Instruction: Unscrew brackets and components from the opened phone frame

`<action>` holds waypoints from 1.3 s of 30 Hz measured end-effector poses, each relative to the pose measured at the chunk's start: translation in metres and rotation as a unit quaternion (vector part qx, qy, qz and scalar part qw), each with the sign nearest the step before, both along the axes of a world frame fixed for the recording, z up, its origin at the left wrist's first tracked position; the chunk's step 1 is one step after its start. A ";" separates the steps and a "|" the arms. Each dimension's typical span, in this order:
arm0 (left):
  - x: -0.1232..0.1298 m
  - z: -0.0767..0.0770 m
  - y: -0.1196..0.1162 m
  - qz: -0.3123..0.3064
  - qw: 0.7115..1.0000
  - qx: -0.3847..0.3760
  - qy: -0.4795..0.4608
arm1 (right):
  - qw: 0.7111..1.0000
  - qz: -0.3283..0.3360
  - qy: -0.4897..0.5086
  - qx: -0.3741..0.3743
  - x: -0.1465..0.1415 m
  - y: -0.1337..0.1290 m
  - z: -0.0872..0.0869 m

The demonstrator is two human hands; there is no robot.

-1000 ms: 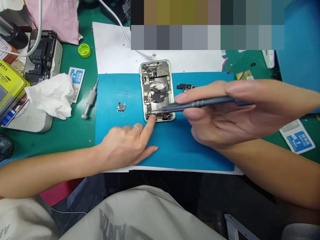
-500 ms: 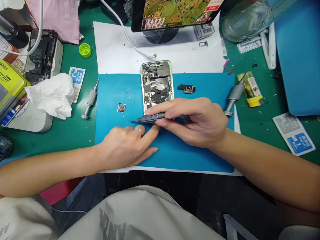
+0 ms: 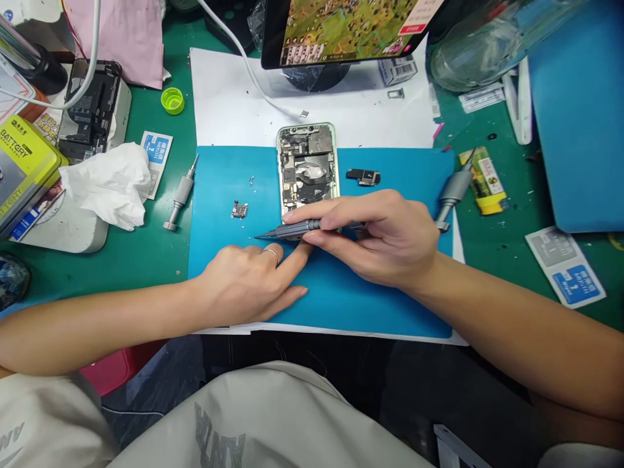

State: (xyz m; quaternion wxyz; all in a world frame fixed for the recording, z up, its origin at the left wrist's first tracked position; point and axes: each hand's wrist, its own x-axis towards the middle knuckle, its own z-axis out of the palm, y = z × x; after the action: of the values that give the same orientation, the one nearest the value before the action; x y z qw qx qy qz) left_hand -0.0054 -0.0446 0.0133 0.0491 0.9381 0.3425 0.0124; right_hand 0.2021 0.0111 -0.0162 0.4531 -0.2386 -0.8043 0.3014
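My right hand (image 3: 385,237) pinches a grey precision screwdriver (image 3: 295,229), which lies nearly level with its dark tip pointing left, just above the blue mat. Beside it my left hand (image 3: 248,283) rests on the mat, a ring on one finger. Its index finger reaches toward the screwdriver and the lower end of an opened phone (image 3: 312,171), and its thumb is apart. The phone's inner boards show; its bottom end is hidden behind my right hand. A small metal bracket (image 3: 239,209) and tiny screws lie left of the phone. A black part (image 3: 363,176) lies to its right.
Two more screwdrivers lie at the mat's sides, one on the left (image 3: 182,195) and one on the right (image 3: 455,188). A tablet (image 3: 351,36) stands at the back, a white cable (image 3: 248,68) beside it. Crumpled tissue (image 3: 110,185) sits left; a glass jar (image 3: 472,55) stands back right.
The view has shifted slightly, so the bench objects appear a little displaced. Both hands and the screwdriver keep almost the same pose.
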 end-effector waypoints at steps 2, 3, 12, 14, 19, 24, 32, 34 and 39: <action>0.000 -0.001 0.000 0.000 1.000 0.006 -0.006 | 1.000 0.000 -0.003 -0.008 0.000 -0.001 0.001; 0.000 -0.001 0.000 0.000 1.000 0.011 -0.012 | 1.000 -0.001 -0.005 -0.012 0.000 -0.001 0.001; -0.001 -0.002 -0.001 -0.001 0.999 0.022 -0.029 | 1.000 0.013 -0.024 -0.007 0.001 -0.001 0.002; -0.001 -0.002 -0.001 -0.001 1.000 0.015 -0.026 | 1.000 0.006 -0.014 -0.027 0.002 -0.001 0.002; -0.002 -0.004 0.000 0.002 1.000 0.005 -0.027 | 0.992 -0.046 0.113 -0.020 0.002 0.004 0.004; -0.004 -0.001 0.006 0.054 0.984 -0.096 -0.141 | 0.965 -0.148 0.214 -0.029 -0.001 0.013 0.004; -0.004 0.006 0.016 0.157 0.917 -0.240 -0.276 | 0.967 -0.129 0.191 -0.108 0.006 0.015 0.003; -0.004 0.005 0.015 0.149 0.918 -0.235 -0.282 | 0.968 -0.124 0.180 -0.125 0.006 0.012 0.003; -0.005 0.000 0.014 0.121 0.932 -0.199 -0.279 | 0.969 -0.091 0.170 -0.155 0.007 0.009 0.003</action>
State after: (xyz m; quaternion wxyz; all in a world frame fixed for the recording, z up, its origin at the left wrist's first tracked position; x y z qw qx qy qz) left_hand -0.0103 -0.0307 0.0134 0.3260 0.8197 0.4212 0.2109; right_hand 0.2087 0.0199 -0.0131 0.5664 -0.3231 -0.6341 0.4157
